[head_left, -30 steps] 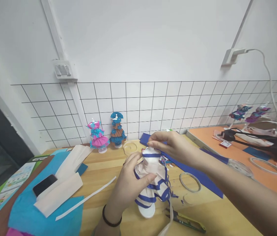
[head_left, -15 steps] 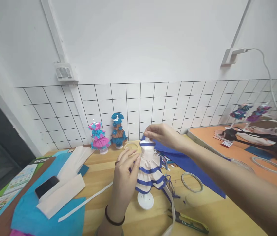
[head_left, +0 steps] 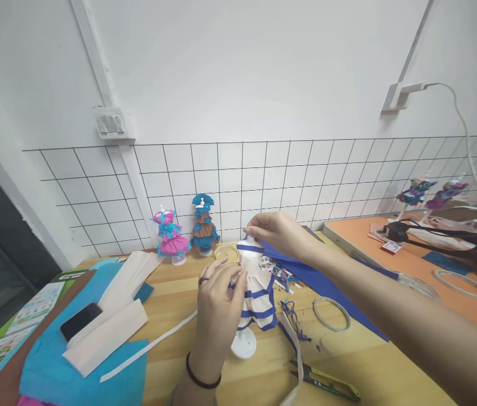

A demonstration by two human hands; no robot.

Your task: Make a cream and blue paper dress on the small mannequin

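Note:
A small dress form (head_left: 244, 344) on a round white base stands in front of me, slightly tilted. It wears a cream doll dress (head_left: 257, 304) with blue stripes and a ruffled skirt. My right hand (head_left: 274, 234) pinches the neck at the top of the form with thumb and fingers. At the dress's left side, my left hand (head_left: 219, 290) has its fingers bent together at the waist; its fingertips partly hide the cloth there. A cream and blue strip (head_left: 295, 349) lies on the table to the right of the base, beside thread snips (head_left: 327, 380) with a yellow-green handle.
Two dressed miniature forms, one pink (head_left: 172, 239) and one teal and brown (head_left: 204, 228), stand at the back. Left lie cream paper strips (head_left: 109, 335), a phone (head_left: 81, 321) and blue sheets (head_left: 82, 372). Right are a bangle-like ring (head_left: 331, 313), blue material (head_left: 357, 313) and an orange table (head_left: 357, 237).
The dress form has turned and shifted slightly left at its base, so the skirt shows from another side. My left hand has moved a little right; my right still holds the top.

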